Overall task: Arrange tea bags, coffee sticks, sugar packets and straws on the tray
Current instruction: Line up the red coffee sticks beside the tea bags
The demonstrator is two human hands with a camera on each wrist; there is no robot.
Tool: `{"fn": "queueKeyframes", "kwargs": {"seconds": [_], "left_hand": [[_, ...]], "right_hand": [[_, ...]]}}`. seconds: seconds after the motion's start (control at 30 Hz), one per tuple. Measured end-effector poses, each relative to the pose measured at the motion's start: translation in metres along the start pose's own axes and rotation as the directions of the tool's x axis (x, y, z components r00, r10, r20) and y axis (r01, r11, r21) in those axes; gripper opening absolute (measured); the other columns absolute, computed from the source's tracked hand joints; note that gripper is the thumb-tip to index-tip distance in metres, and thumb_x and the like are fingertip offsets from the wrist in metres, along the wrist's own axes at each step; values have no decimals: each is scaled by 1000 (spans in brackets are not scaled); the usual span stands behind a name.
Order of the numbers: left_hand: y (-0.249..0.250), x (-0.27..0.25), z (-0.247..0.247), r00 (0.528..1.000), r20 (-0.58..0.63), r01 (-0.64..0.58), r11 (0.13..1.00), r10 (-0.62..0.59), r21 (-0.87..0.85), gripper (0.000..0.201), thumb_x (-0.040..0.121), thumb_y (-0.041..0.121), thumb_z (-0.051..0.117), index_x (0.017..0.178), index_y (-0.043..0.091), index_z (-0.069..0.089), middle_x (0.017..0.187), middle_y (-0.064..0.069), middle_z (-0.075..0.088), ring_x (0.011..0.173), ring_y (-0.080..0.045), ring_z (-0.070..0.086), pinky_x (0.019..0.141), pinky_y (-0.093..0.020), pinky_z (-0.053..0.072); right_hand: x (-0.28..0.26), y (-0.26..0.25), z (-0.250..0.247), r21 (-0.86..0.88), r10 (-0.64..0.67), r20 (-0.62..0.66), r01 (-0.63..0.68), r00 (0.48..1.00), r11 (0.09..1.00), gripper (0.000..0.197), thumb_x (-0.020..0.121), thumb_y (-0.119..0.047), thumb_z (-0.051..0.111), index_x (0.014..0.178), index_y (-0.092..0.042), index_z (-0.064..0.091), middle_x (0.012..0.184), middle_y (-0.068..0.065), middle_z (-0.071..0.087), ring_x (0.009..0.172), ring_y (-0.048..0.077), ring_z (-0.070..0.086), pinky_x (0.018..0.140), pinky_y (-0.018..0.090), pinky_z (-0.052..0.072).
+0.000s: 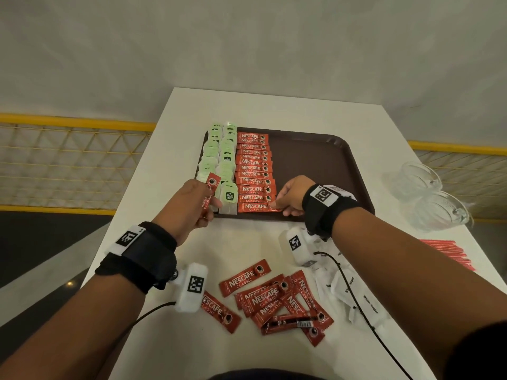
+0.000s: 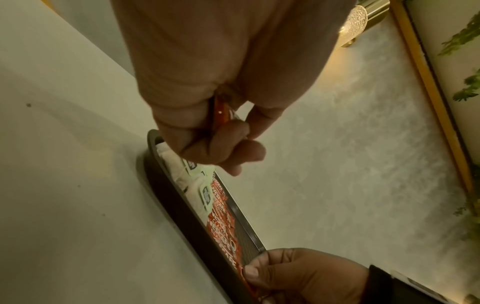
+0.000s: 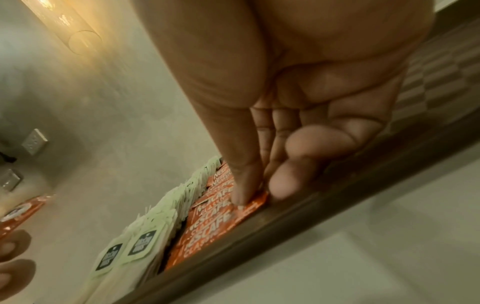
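A brown tray (image 1: pixel 315 160) lies on the white table. Two columns of green tea bags (image 1: pixel 219 157) fill its left side, and a column of red coffee sticks (image 1: pixel 253 171) lies beside them. My right hand (image 1: pixel 277 204) pinches the right end of the nearest coffee stick (image 1: pixel 253 207) at the tray's front rim; the right wrist view shows my thumb (image 3: pixel 244 191) pressing on that stick (image 3: pixel 221 224). My left hand (image 1: pixel 211 209) grips another coffee stick (image 1: pixel 210 190) upright over the tray's near left corner, also seen as the held stick (image 2: pixel 221 109).
Loose coffee sticks (image 1: pixel 274 300) lie piled on the near table, white sugar packets (image 1: pixel 348 292) to their right. Red straws (image 1: pixel 450 253) lie at the right edge behind my forearm. Clear glass cups (image 1: pixel 430 193) stand right of the tray. The tray's right half is bare.
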State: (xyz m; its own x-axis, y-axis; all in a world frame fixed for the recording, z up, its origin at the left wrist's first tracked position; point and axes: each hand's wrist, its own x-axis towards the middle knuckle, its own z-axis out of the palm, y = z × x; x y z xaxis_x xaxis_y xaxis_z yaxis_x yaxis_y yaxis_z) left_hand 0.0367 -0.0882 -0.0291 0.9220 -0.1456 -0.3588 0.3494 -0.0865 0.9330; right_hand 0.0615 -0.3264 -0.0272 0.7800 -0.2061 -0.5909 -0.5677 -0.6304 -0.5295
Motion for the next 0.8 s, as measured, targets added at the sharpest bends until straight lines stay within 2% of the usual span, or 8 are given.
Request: {"fn": "queueKeyframes", "kwargs": {"seconds": [0.23, 0.37, 0.43, 0.5, 0.57, 0.63, 0.7, 0.8], "left_hand": [[-5, 0, -1, 999, -21, -49, 994, 51, 93, 10, 101, 17, 47, 102, 10, 54, 90, -8, 66, 75, -16, 61, 69, -33, 55], [-5, 1, -3, 996, 29, -93, 982, 90, 165, 9, 97, 16, 59, 91, 10, 60, 95, -12, 67, 77, -17, 61, 63, -29, 54], [-4, 2, -2, 993, 43, -121, 965, 115, 233, 8, 93, 17, 65, 92, 9, 66, 87, -6, 70, 71, -13, 62, 57, -24, 52], [-3, 4, 1, 988, 52, -157, 938, 148, 310, 7, 91, 18, 69, 91, 12, 70, 81, -1, 73, 64, -7, 65, 54, -17, 50], [-1, 6, 6, 982, 71, -191, 909, 177, 371, 5, 90, 20, 71, 90, 15, 72, 81, 0, 74, 63, -2, 66, 54, -14, 49], [1, 8, 13, 975, 104, -221, 882, 195, 417, 6, 88, 23, 72, 90, 17, 72, 81, 0, 74, 66, -4, 65, 59, -17, 49], [1, 9, 19, 970, 132, -243, 854, 205, 460, 11, 87, 26, 73, 94, 18, 72, 83, 1, 74, 72, -8, 66, 65, -19, 48], [-1, 8, 25, 966, 120, -260, 835, 231, 484, 16, 89, 28, 71, 102, 21, 69, 90, 7, 70, 84, -9, 64, 71, -20, 49]], "right_hand": [[6, -6, 5, -81, 4, -33, -7, 999, 997, 37, 83, -27, 75, 110, -5, 64, 99, 9, 74, 73, 15, 64, 79, 30, 55], [9, -5, 5, -186, -18, -59, 7, 998, 982, 39, 82, -35, 75, 107, -6, 66, 96, 7, 74, 80, 18, 69, 88, 37, 56], [5, -6, 4, -210, -117, -132, 88, 984, 974, 39, 83, -43, 71, 101, -8, 65, 92, 6, 73, 81, 19, 70, 85, 38, 57], [-7, -8, 4, -86, -288, -154, 277, 945, 957, 37, 87, -47, 65, 95, -10, 65, 84, 1, 71, 70, 14, 65, 73, 32, 57], [-24, -13, 3, 25, -423, -36, 424, 906, 905, 33, 89, -44, 64, 97, -11, 67, 76, -3, 66, 62, 10, 60, 63, 28, 54], [-31, -17, 4, 53, -493, 80, 490, 867, 870, 27, 87, -36, 69, 102, -13, 69, 78, 4, 69, 65, 15, 62, 67, 33, 56], [-30, -17, 4, 92, -499, 108, 491, 860, 866, 21, 85, -23, 74, 101, -11, 67, 83, 15, 70, 69, 21, 63, 71, 38, 57], [-29, -11, 2, 215, -456, 99, 429, 884, 878, 16, 84, -8, 72, 98, -4, 65, 82, 16, 69, 69, 19, 65, 67, 31, 56]]}}
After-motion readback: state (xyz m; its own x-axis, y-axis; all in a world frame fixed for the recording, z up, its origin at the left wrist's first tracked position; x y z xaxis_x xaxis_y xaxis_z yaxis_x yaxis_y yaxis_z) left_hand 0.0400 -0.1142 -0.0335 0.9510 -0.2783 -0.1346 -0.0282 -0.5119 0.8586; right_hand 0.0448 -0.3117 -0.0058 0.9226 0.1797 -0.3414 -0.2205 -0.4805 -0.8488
